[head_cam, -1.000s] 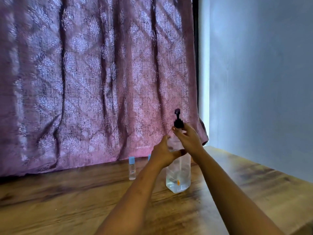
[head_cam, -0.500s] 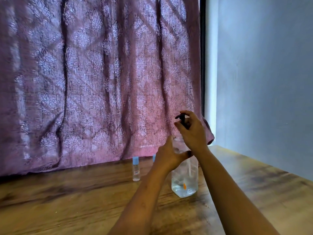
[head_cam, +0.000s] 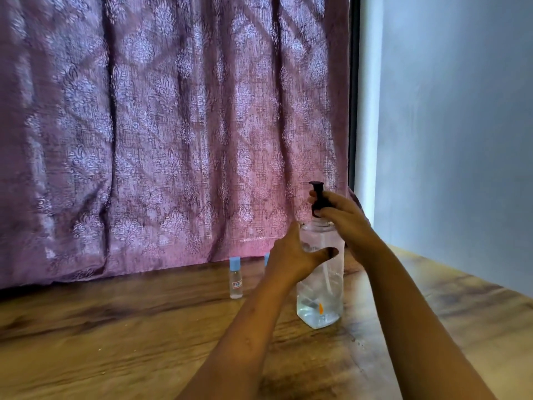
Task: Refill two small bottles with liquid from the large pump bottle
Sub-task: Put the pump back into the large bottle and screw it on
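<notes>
Standing upright on the wooden table (head_cam: 115, 327), the large pump bottle (head_cam: 320, 298) carries no readable writing; one small orange mark shows low on its clear wall. Left of the pump bottle, apart from it, a small bottle (head_cam: 235, 280) with a blue cap bears a white label whose print is too small to read. A second blue cap (head_cam: 267, 256) shows nearer the pump bottle's left side, its body hidden behind the left hand (head_cam: 291, 261). Tabletop extends in front of the pump bottle and to its left; the table's edge runs to its right, below the grey wall (head_cam: 461, 140), and a patterned purple curtain (head_cam: 173, 140) hangs behind. Clear liquid fills only the lower part of the pump bottle, with a dip tube reaching into it. The left hand grips the bottle's body, thumb across the front. The right hand (head_cam: 343, 217) pinches the black pump head (head_cam: 317, 197) at its stem.
</notes>
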A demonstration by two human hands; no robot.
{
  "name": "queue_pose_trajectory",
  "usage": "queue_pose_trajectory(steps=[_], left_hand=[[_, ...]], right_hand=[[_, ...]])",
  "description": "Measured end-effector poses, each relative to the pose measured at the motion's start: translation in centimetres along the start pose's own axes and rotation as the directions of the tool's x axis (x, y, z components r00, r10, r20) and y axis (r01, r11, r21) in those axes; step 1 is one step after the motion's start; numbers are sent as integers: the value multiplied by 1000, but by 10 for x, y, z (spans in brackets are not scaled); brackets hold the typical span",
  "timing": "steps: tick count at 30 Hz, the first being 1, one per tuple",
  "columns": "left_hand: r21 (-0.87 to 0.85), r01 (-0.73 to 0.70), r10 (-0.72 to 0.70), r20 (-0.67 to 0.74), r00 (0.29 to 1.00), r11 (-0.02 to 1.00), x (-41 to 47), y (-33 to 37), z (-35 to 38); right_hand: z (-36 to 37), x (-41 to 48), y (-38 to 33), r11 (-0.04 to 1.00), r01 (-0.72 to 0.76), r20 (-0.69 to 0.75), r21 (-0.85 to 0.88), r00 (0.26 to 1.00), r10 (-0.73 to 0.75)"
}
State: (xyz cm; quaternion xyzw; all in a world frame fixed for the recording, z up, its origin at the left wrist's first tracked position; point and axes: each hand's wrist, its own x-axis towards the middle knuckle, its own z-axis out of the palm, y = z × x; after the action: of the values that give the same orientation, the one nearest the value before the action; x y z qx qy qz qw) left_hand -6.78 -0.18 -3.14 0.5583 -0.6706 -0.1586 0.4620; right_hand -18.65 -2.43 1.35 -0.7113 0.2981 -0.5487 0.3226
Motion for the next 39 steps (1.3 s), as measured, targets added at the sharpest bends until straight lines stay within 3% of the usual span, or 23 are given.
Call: queue_pose_trajectory(steps=[3,6,8,10,14,17,23,28,31,36,39], left_hand=[[0,0,0,1,1000,1000,0,-1,1],[1,5,-5,3,1000,1000,0,-1,2],[4,3,-3,5,1000,1000,-1,0,2],[12,2,-2,4,1000,1000,0,1,2],[4,13,-13,10,1000,1000,0,1,2],[8,5,-5,12,1000,1000,-2,3,1],[43,-12,12,-5,1000,999,-3,4,5],[32,4,-4,-2,1000,999,-4,4,1],[31,-5,5,8,1000,1000,-6,6,-1],[27,-8,8,20,1000,1000,-5,7,3],[34,-5,4,21,1000,999,-5,5,2]], right_hand=[[-5,-1,9,998,54,-97,-42,994,-58],[4,5,15,957,44,-261,-287,958,-123],[10,9,16,924,43,-297,-379,940,-165],[12,11,19,940,47,-271,-339,952,-145],[5,2,22,971,123,-30,-204,991,-132],[-4,-4,22,992,115,-66,58,992,-111],[3,2,26,970,56,-333,-235,933,-135],[7,-2,24,990,132,-95,-59,986,-137],[1,-3,21,985,113,-108,129,989,-99],[7,0,27,972,78,-401,-223,901,-165],[10,1,28,975,98,-335,-199,928,-161]])
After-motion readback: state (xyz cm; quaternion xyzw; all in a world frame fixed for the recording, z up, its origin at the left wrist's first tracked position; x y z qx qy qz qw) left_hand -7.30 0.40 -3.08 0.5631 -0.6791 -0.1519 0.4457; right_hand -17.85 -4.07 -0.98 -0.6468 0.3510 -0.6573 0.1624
